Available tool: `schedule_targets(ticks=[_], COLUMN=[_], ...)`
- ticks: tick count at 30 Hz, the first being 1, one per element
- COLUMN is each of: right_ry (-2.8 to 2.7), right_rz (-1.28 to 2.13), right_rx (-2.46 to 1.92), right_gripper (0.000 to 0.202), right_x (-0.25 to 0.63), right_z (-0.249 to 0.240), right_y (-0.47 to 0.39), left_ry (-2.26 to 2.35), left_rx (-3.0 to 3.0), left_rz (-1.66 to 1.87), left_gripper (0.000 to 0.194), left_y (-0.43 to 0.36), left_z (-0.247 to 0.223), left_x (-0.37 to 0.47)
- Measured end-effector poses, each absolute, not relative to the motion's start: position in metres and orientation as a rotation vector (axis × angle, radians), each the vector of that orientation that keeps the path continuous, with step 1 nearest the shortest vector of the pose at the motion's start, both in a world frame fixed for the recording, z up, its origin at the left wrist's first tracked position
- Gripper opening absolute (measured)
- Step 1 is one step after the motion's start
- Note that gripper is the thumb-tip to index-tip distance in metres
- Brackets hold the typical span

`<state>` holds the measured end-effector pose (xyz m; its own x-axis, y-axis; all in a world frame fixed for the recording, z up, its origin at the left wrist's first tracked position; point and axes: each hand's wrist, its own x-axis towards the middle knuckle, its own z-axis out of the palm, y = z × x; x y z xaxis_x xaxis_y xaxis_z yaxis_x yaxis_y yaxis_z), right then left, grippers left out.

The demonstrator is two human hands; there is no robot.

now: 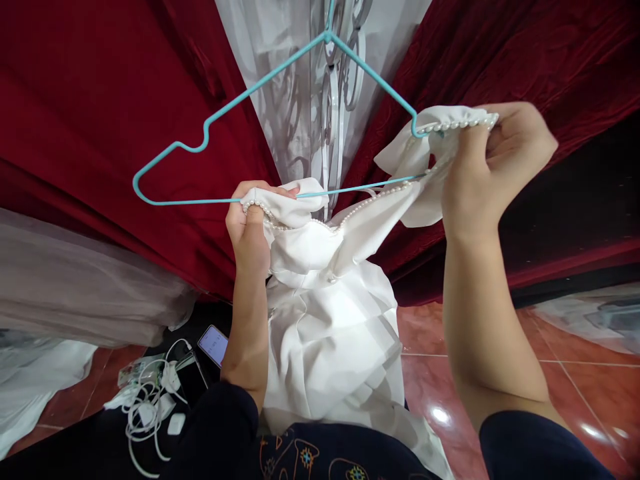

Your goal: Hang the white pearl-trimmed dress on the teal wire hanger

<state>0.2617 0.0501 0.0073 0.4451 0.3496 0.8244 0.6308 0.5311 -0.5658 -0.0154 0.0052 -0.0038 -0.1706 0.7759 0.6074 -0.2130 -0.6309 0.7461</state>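
Observation:
A white dress with pearl-like beads along its neckline hangs down toward my lap. My left hand pinches its left shoulder part beside the lower bar of a light blue hanger. Higher up on the right, my right hand grips the other beaded shoulder part. That shoulder part lies over the hanger's right end, which the fabric hides. The hanger's left end is bare, outside the dress.
Dark red curtains and a white ornamental metal frame stand behind. Tangled white cables, a lit phone and a dark phone lie at the lower left. Red tiles cover the floor.

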Motion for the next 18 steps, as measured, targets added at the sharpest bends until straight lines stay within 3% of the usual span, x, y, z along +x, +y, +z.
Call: schedule_targets(ticks=[9, 12, 18], right_ry=[-1.014, -0.987, -1.075], right_rz=[0.108, 0.204, 0.168], right_rx=[-1.270, -1.330, -1.303], right_gripper=[0.016, 0.026, 0.024], right_x=[0.267, 0.264, 0.262], right_z=[0.015, 0.026, 0.030], right_y=[0.055, 0.057, 0.050], left_ry=[0.585, 0.653, 0.728], left_rx=[1.394, 1.387, 1.368], left_rz=[1.880, 1.874, 1.848], left_gripper=[0.009, 0.008, 0.021], left_y=[0.004, 0.005, 0.007], left_z=[-0.002, -0.002, -0.002], left_x=[-0.019, -0.024, -0.030])
